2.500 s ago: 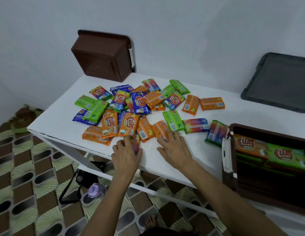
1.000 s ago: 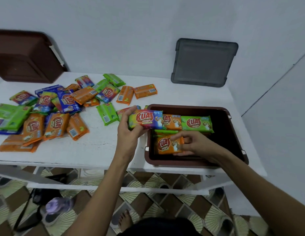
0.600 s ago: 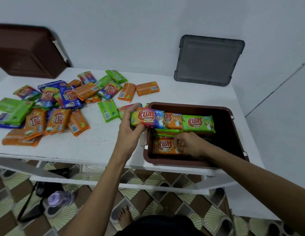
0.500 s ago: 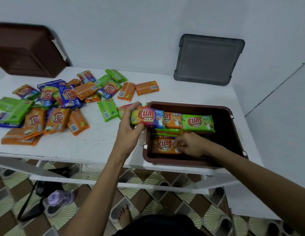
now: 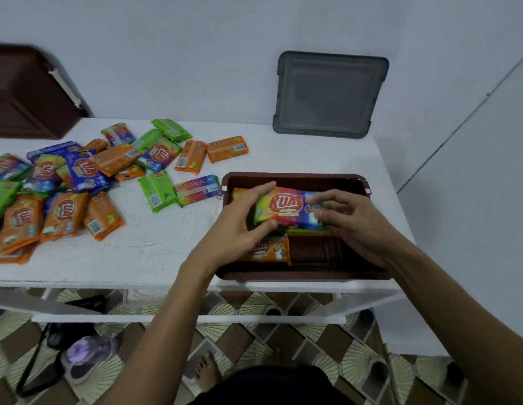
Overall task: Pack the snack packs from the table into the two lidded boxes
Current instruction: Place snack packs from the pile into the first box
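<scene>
Gripped at both ends, one rainbow snack pack (image 5: 286,210) was held level over the open brown box (image 5: 336,182), left fingers (image 5: 261,190) closed on its left end, right fingers (image 5: 327,198) pinching its right, presumably so it would lie flat. Below the fingers one orange pack (image 5: 272,249) was seen; others were hidden. Left of them, over twenty loose packs (image 5: 158,192) were scattered on the surface (image 5: 155,252).
</scene>
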A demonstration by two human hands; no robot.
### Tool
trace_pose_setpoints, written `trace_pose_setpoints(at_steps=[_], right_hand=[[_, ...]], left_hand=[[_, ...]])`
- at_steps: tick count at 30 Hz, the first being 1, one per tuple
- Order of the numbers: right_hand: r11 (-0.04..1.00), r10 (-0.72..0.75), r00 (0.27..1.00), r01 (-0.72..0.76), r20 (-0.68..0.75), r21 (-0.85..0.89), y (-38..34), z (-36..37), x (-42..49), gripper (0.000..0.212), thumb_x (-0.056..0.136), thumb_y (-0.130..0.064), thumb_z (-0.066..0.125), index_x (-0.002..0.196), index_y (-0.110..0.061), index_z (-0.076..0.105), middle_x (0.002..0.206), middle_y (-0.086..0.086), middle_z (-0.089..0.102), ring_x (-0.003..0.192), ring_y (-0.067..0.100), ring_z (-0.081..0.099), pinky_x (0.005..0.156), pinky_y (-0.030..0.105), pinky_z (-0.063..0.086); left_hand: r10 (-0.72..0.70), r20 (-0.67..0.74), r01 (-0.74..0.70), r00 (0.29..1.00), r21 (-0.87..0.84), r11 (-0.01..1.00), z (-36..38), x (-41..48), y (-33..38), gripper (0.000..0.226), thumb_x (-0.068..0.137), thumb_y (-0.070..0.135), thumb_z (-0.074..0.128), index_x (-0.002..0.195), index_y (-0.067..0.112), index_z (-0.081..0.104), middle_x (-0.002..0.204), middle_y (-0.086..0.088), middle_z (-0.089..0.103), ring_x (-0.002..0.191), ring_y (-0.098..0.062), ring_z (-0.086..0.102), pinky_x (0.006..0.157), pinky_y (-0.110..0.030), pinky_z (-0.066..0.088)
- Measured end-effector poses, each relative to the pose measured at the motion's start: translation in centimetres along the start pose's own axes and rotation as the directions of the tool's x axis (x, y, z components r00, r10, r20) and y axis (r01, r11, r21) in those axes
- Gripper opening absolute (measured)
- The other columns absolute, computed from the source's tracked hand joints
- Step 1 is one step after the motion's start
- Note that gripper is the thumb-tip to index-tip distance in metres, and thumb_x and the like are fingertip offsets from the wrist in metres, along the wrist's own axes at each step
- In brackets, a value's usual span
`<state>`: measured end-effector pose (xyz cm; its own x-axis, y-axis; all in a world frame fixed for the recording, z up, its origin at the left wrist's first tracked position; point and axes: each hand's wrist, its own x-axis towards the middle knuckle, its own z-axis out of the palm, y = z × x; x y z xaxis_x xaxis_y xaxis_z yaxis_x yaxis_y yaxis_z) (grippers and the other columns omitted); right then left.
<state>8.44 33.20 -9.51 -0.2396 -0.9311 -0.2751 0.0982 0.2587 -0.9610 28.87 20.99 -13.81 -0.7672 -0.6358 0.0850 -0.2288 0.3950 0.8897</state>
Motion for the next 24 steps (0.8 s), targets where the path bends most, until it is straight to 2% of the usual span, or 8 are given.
trace_pose_setpoints(at_steps=[2,5,8,11,15,20,22,24], right_hand=[[0.994,0.026,1.0,-0.028,-0.015,-0.11,-0.1,-1.8,-1.0,0.024,0.083,-0.013,0.067,0.107,-0.012,0.069,0.115,0.004,0.064,0.107,0.016,0.066,0.074,0.031,0.06],[0.958,0.078,0.997,-0.083,-0.03,-0.274,0.3,-3.9,-1.8,0.018,0.088,-0.01,0.065,0.104,-0.014,0.07,0.111,0.001,0.064,0.102,0.015,0.066,0.067,0.026,0.059],[0.919,0.163,0.985,-0.173,-0.059,-0.354,1.4,-4.5,-1.3,0.015,0.09,-0.004,0.064,0.102,-0.011,0.068,0.114,0.004,0.059,0.101,0.017,0.064,0.066,0.027,0.06],[0.847,0.198,0.977,-0.213,-0.083,-0.487,2.8,-3.8,0.2,0.018,0.09,0.0,0.062,0.103,-0.012,0.066,0.125,0.005,0.052,0.113,0.022,0.058,0.07,0.03,0.062],[0.757,0.217,0.972,-0.222,-0.085,-0.614,5.3,-2.2,2.2,0.022,0.09,0.001,0.06,0.104,-0.015,0.063,0.135,0.006,0.045,0.122,0.025,0.05,0.081,0.033,0.06],[0.523,0.146,0.988,-0.121,-0.051,-0.844,6.2,-2.1,3.3,0.013,0.09,-0.007,0.064,0.095,-0.019,0.062,0.137,0.01,0.046,0.124,0.03,0.049,0.091,0.034,0.052],[0.379,0.13,0.991,-0.056,-0.007,-0.924,6.0,-2.1,3.3,0.015,0.091,-0.01,0.063,0.103,-0.018,0.058,0.134,0.01,0.049,0.119,0.03,0.052,0.088,0.036,0.055],[0.198,0.127,0.991,0.016,0.042,-0.98,5.9,-1.8,3.2,0.026,0.093,-0.015,0.06,0.118,-0.018,0.054,0.132,0.011,0.053,0.115,0.031,0.057,0.086,0.039,0.054]], left_hand=[[0.05,0.053,-0.061,0.997,0.22,0.974,-0.2,0.2,-0.2,0.061,0.089,0.039,0.066,0.144,0.037,0.039,0.143,0.009,0.048,0.127,-0.005,0.046,0.104,-0.033,0.044],[0.135,-0.014,-0.121,0.991,0.37,0.921,-0.4,0.4,-0.9,0.049,0.09,0.03,0.063,0.136,0.033,0.049,0.139,0.007,0.052,0.128,-0.011,0.046,0.106,-0.039,0.042],[0.139,-0.08,-0.092,0.987,0.428,0.899,-0.3,0.4,-1.5,0.041,0.091,0.022,0.061,0.131,0.027,0.055,0.137,0.004,0.054,0.127,-0.015,0.048,0.106,-0.041,0.042],[0.127,-0.11,-0.065,0.986,0.45,0.891,0.2,0.2,-1.5,0.038,0.091,0.018,0.062,0.129,0.024,0.059,0.136,0.001,0.056,0.125,-0.015,0.047,0.104,-0.031,0.039],[0.128,-0.116,-0.059,0.985,0.469,0.881,0.3,0.0,-1.5,0.037,0.092,0.016,0.062,0.128,0.022,0.06,0.134,0.0,0.057,0.124,-0.015,0.048,0.101,-0.029,0.038],[0.123,-0.12,-0.05,0.985,0.487,0.872,0.4,0.0,-1.6,0.035,0.092,0.015,0.061,0.127,0.02,0.061,0.132,-0.001,0.058,0.122,-0.015,0.049,0.099,-0.025,0.036],[0.115,-0.114,-0.044,0.987,0.499,0.866,0.5,0.1,-1.8,0.036,0.092,0.016,0.061,0.127,0.02,0.061,0.132,-0.001,0.058,0.121,-0.015,0.049,0.1,-0.026,0.037],[0.116,-0.106,-0.048,0.988,0.501,0.864,0.5,0.1,-2.1,0.035,0.092,0.018,0.06,0.127,0.02,0.061,0.131,0.0,0.059,0.121,-0.015,0.05,0.1,-0.03,0.041]])
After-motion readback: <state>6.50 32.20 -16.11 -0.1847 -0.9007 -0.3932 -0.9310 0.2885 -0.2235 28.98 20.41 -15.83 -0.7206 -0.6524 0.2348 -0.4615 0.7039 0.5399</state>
